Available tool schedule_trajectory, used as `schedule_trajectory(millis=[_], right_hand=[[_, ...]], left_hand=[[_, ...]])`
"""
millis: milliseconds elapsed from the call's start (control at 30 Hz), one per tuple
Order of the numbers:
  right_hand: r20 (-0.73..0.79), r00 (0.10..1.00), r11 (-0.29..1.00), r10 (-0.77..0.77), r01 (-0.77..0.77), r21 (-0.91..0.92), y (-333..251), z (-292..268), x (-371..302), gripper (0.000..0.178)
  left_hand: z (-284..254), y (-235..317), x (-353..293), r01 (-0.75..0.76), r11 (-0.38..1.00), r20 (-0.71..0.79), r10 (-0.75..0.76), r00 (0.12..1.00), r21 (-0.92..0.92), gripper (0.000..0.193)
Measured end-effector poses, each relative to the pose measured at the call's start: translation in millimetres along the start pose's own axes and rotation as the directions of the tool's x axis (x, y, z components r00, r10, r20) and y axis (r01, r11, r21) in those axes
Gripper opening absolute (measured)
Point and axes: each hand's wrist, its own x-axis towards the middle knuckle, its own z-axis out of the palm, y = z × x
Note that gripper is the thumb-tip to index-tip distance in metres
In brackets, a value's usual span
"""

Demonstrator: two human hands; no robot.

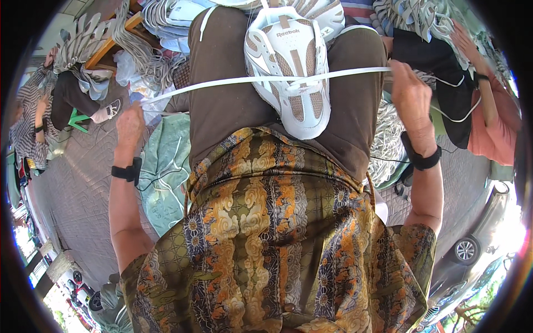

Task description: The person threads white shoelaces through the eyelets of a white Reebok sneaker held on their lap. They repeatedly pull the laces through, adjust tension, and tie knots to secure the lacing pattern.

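Note:
A white and brown sneaker rests on my lap between my thighs, its toe pointing toward me. One white shoelace runs through the lower eyelets near the toe and stretches nearly straight out to both sides. My left hand is closed on the left end of the lace, out beyond my left knee. On the other side, my right hand pinches the right end, a little higher in the view. The upper eyelets show no lace through them. Behind the shoe lies another sneaker, partly hidden.
Stacked shoe parts lie ahead to the left, with more bundles ahead right. A green cloth sack sits by my left leg. Pale strands heap beside my right leg. People sit on both sides; a car stands at right.

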Motion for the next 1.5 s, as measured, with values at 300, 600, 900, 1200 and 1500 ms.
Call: schedule_trajectory(millis=[300, 600, 900, 1200, 1500], right_hand=[[0.087, 0.864, 0.838, 0.495, -0.449, -0.310, 151.5, -53.3, -117.8, 0.017], [-0.088, 0.706, 0.559, 0.702, -0.624, -0.547, 323.3, -189.6, -289.1, 0.036], [-0.244, 0.627, 0.351, 0.740, -0.670, -0.654, 335.2, -296.4, -336.2, 0.033], [-0.310, 0.564, 0.429, 0.766, -0.807, -0.407, 373.3, -277.2, -274.4, 0.033], [-0.059, 0.657, 0.472, 0.751, -0.473, 0.744, 157.9, -79.0, -141.7, 0.026]], left_hand=[[43.9, -138.9, -63.4, 0.192, 0.973, 0.075, -0.202, 0.976, 0.125, 0.025], [16.4, -253.5, -106.1, 0.467, 0.844, 0.116, -0.508, 0.853, 0.264, 0.035], [26.0, -304.4, -178.1, 0.638, 0.764, 0.083, -0.644, 0.760, 0.096, 0.034], [29.4, -307.6, -299.8, 0.741, 0.660, 0.081, -0.751, 0.656, 0.121, 0.020], [9.4, -369.7, -334.3, 0.759, 0.651, 0.055, -0.758, 0.650, -0.007, 0.016]])
